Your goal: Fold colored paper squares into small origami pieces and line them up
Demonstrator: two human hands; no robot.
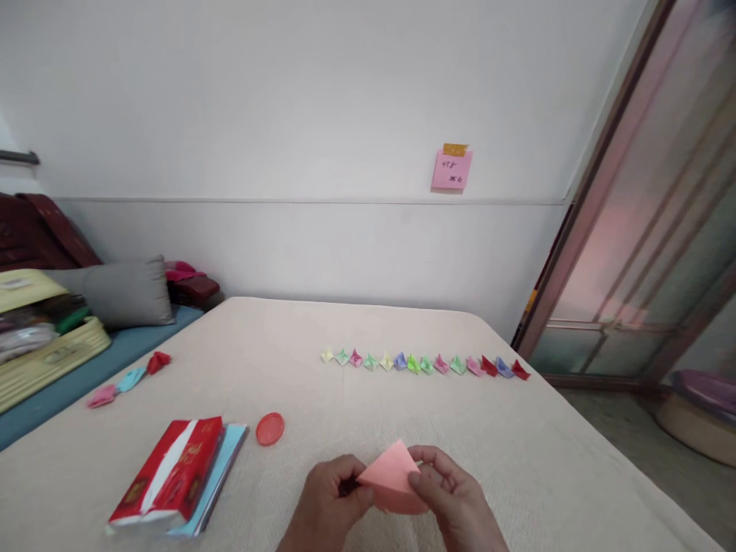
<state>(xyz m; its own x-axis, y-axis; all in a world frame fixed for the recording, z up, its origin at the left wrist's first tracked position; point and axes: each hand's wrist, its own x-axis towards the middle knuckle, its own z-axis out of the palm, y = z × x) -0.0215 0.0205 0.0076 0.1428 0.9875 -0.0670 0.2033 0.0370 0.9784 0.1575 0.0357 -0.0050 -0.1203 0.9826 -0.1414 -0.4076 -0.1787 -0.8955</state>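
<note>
A pink sheet of folding paper [395,483], partly folded with a pointed top corner, is held between both hands just above the near part of the table. My left hand [333,494] pinches its left corner between thumb and fingers. On the right edge, my right hand [451,494] grips the paper, thumb in front and fingers behind. The underside of the paper is hidden. Left of my hands lies a round red lid [270,429]. Farther back, a row of several small folded paper pieces [414,363] in many colours runs across the table.
At left, a red tissue pack [172,468] rests on blue paper sheets [221,468]. Beyond them are folded pieces in pink [103,395], light blue [131,379] and red [158,362]. A pink note [451,170] is taped to the wall. A grey cushion [129,291] and yellow box [57,360] stand left.
</note>
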